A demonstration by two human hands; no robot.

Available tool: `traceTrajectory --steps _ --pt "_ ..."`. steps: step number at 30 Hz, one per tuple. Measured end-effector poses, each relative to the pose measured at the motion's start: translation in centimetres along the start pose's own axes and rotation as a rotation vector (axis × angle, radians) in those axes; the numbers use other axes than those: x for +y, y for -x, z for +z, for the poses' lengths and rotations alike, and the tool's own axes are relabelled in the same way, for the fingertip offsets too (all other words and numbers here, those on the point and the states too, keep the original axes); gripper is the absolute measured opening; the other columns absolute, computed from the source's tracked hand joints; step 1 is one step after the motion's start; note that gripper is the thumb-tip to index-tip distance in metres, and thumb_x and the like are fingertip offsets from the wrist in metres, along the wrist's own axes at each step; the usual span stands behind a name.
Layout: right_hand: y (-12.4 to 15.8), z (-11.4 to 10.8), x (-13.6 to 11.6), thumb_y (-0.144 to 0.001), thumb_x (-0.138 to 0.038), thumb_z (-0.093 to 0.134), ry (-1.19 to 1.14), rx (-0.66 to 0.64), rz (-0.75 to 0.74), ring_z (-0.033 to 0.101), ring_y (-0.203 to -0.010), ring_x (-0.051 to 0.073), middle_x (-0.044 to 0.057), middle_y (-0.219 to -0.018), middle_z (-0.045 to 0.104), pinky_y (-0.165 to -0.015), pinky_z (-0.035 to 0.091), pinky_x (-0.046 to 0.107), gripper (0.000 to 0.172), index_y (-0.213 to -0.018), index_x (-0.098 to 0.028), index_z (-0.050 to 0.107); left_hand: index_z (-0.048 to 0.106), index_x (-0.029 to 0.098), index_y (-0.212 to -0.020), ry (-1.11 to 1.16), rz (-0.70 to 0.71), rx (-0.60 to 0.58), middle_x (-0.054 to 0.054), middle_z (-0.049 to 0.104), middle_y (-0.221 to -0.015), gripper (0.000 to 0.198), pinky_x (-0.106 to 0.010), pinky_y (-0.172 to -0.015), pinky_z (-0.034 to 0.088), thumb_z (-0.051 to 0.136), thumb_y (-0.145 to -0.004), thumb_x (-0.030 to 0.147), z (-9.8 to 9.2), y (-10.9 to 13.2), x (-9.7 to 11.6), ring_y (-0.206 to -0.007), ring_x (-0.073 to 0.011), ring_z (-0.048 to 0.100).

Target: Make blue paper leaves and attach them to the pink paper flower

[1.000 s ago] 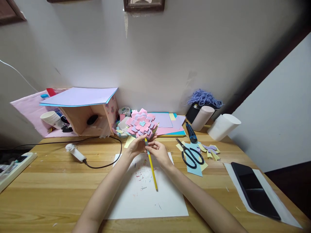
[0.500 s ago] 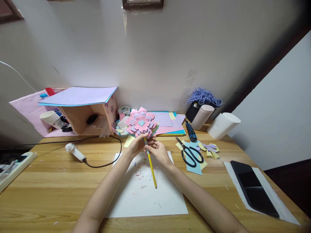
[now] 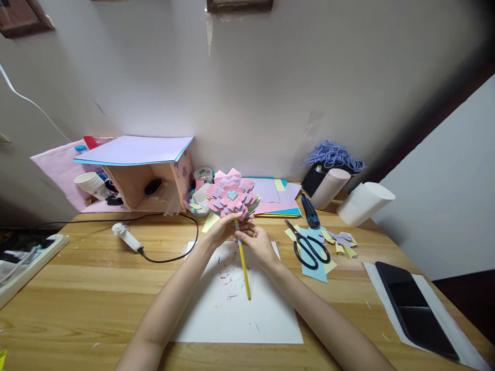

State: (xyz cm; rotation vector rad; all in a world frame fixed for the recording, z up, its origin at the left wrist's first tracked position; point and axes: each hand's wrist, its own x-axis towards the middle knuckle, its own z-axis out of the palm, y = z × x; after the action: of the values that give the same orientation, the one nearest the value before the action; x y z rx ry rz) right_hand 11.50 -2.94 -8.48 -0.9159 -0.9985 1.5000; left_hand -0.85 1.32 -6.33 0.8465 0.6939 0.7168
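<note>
A layered pink and lilac paper flower [image 3: 232, 195] with a small light-blue centre tops a yellow stick [image 3: 244, 270] that has a light-blue band near the bloom. Just under the petals, my left hand [image 3: 224, 228] grips the flower and the top of the stick, its thumb across the front. My right hand [image 3: 255, 239] is closed on the stick at the blue band, its fingers partly hidden behind it. The stick's lower end points down over a marked white sheet [image 3: 235, 324].
Black scissors [image 3: 309, 247] lie on blue and yellow paper scraps at the right, by a cutter [image 3: 310, 211] and a phone [image 3: 413, 309]. White rolls stand behind. At the left are an open box [image 3: 181, 180] and a corded white tool [image 3: 127, 237].
The whole scene has shifted slightly to the right in view. Both hands keep their hold on the flower and stick, with almost no change in pose.
</note>
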Motion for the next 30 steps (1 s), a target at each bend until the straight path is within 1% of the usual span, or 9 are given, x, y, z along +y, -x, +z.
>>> traceTrajectory --steps 4,9,12,16,19,21,23,26,30 --pt "0.1 0.1 -0.1 -0.059 -0.034 0.073 0.007 -0.02 0.007 0.061 -0.058 0.014 0.002 -0.069 0.065 -0.059 0.051 0.027 0.028 -0.077 -0.015 0.063 0.066 0.014 -0.089 0.021 0.015 0.0 -0.009 0.065 -0.089 0.031 -0.022 -0.048 0.037 0.061 -0.071 0.039 0.0 0.1 0.2 -0.065 -0.0161 0.059" --pt "0.1 0.0 -0.1 -0.061 -0.036 0.071 0.008 -0.065 0.04 0.062 -0.062 0.014 0.003 -0.073 0.067 -0.066 0.052 0.03 0.027 -0.078 -0.016 0.067 0.066 0.013 -0.094 -0.019 -0.035 0.012 -0.01 0.065 -0.089 0.036 -0.021 -0.041 0.03 0.059 -0.072 0.041 0.2 0.4 0.5 -0.057 -0.0137 0.058" --pt "0.1 -0.1 -0.1 -0.064 -0.036 0.069 0.005 -0.1 0.061 0.062 -0.063 0.014 0.003 -0.071 0.066 -0.067 0.053 0.031 0.026 -0.078 -0.014 0.067 0.066 0.013 -0.096 -0.022 -0.026 0.013 -0.01 0.066 -0.09 0.037 -0.022 -0.044 0.033 0.059 -0.072 0.041 0.3 0.5 0.5 -0.062 -0.0161 0.06" --pt "0.2 0.1 -0.4 -0.065 -0.035 0.068 0.0 -0.122 0.073 0.063 -0.062 0.015 0.003 -0.068 0.065 -0.064 0.053 0.031 0.024 -0.077 -0.014 0.065 0.067 0.014 -0.094 0.015 0.008 -0.011 -0.009 0.066 -0.087 0.032 -0.02 -0.045 0.034 0.058 -0.074 0.037 0.5 0.7 0.6 -0.064 -0.0146 0.059" --pt "0.3 0.3 -0.7 -0.066 -0.034 0.068 0.005 -0.114 0.071 0.062 -0.061 0.015 0.002 -0.065 0.063 -0.065 0.053 0.032 0.022 -0.074 -0.014 0.063 0.068 0.013 -0.091 0.036 0.021 -0.008 -0.009 0.066 -0.086 0.028 -0.02 -0.053 0.041 0.059 -0.074 0.033 0.9 1.0 0.8 -0.075 -0.016 0.06" --pt "0.5 0.4 -0.9 -0.067 -0.035 0.067 0.012 -0.129 0.056 0.061 -0.061 0.015 0.002 -0.065 0.062 -0.064 0.053 0.032 0.022 -0.074 -0.014 0.062 0.068 0.012 -0.091 0.038 0.026 -0.007 -0.01 0.066 -0.087 0.027 -0.02 -0.055 0.042 0.059 -0.075 0.032 1.1 1.3 1.0 -0.076 -0.016 0.06" --pt "0.7 0.5 -1.1 -0.069 -0.035 0.065 0.007 -0.155 0.03 0.06 -0.061 0.014 0.001 -0.065 0.061 -0.063 0.052 0.031 0.022 -0.076 -0.014 0.062 0.067 0.012 -0.093 0.021 0.038 -0.005 -0.01 0.066 -0.089 0.03 -0.019 -0.048 0.041 0.057 -0.075 0.034 1.4 1.6 1.2 -0.066 -0.0135 0.059" --pt "1.2 0.7 -1.5 -0.072 -0.034 0.064 -0.078 -0.194 0.023 0.056 -0.062 0.012 0.0 -0.066 0.057 -0.061 0.049 0.027 0.022 -0.08 -0.015 0.061 0.063 0.012 -0.102 -0.042 0.034 -0.033 -0.01 0.066 -0.093 0.036 -0.021 -0.037 0.037 0.054 -0.077 0.037 1.5 1.8 1.4 -0.043 -0.0082 0.051" --pt "1.6 0.7 -2.0 -0.077 -0.035 0.06 -0.357 -0.256 0.162 0.048 -0.058 0.006 -0.001 -0.068 0.054 -0.055 0.043 0.02 0.022 -0.084 -0.014 0.062 0.061 0.011 -0.106 -0.06 0.033 -0.078 -0.011 0.065 -0.093 0.041 -0.024 -0.037 0.04 0.049 -0.079 0.039 1.7 2.1 1.7 -0.038 -0.008 0.049"
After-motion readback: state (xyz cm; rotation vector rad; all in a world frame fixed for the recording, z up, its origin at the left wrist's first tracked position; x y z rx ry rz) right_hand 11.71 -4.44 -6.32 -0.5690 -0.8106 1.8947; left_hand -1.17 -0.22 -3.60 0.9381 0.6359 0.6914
